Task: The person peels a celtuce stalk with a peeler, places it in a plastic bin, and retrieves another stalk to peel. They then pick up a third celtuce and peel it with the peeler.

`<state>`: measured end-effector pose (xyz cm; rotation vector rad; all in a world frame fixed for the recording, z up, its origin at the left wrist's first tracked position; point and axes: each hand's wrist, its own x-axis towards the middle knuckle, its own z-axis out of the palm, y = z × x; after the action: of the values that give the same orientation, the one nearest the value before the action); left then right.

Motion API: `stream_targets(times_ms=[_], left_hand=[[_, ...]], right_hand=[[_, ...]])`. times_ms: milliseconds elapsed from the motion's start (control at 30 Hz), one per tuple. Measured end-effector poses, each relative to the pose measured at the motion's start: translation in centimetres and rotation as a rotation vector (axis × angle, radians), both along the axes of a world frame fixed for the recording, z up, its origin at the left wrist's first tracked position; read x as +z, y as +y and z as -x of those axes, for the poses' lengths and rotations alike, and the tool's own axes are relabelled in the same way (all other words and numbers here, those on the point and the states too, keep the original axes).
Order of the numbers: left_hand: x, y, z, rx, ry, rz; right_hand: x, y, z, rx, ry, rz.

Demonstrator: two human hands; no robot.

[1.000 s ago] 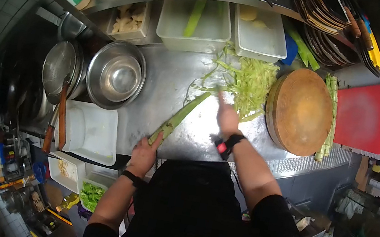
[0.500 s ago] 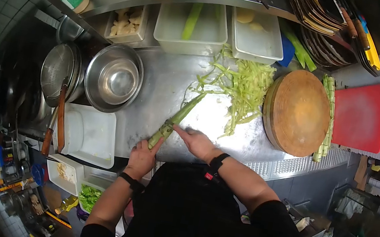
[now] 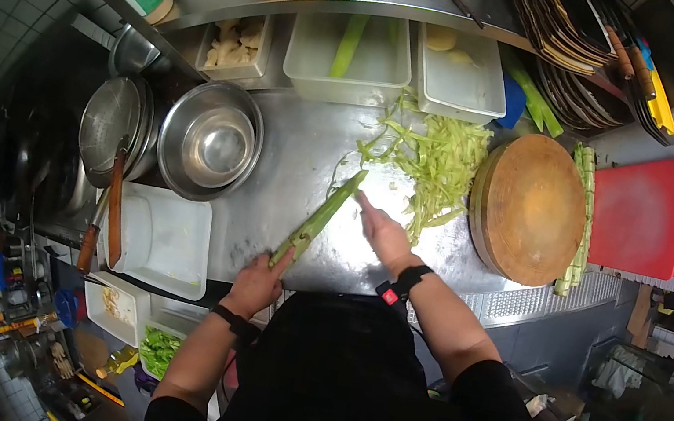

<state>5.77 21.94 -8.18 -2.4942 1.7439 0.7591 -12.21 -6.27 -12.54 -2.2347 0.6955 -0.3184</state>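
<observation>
Long green vegetable stalk (image 3: 319,219) slants beside the round wooden chopping board (image 3: 531,209); left hand (image 3: 255,282) grips its base to steady it, right hand (image 3: 384,232) strokes alongside, grip unclear, peelings (image 3: 439,161) piling beyond.

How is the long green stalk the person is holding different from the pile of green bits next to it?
The stalk is one long, whole piece, while the pile of peelings is many thin, loose strips. The stalk is gripped at its thick end by the left hand, with the right hand near its tip; no hand touches the pile of peelings. The stalk lies slanted on bare metal counter; the pile of peelings spreads beside the round wooden board. Both are pale green.
</observation>
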Motion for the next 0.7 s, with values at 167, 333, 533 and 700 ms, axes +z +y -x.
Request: stream_targets(times_ms=[167,333,533,700], left_hand=[[0.5,-0.1,-0.4,-0.019,0.034,0.046],[0.8,0.1,-0.6,0.003,0.028,-0.001],[0.5,-0.3,-0.4,0.003,0.002,0.003],[1.0,-1.0,-0.1,0.007,0.005,-0.031]], right_hand=[[0.8,3.3,-1.1,0.425,0.211,0.004],[-5.3,-3.0,-0.8,-0.062,0.47,-0.135],[2.0,-4.9,-0.5,-0.338,0.092,0.006],[-0.3,1.3,-0.6,0.295,-0.004,0.04]])
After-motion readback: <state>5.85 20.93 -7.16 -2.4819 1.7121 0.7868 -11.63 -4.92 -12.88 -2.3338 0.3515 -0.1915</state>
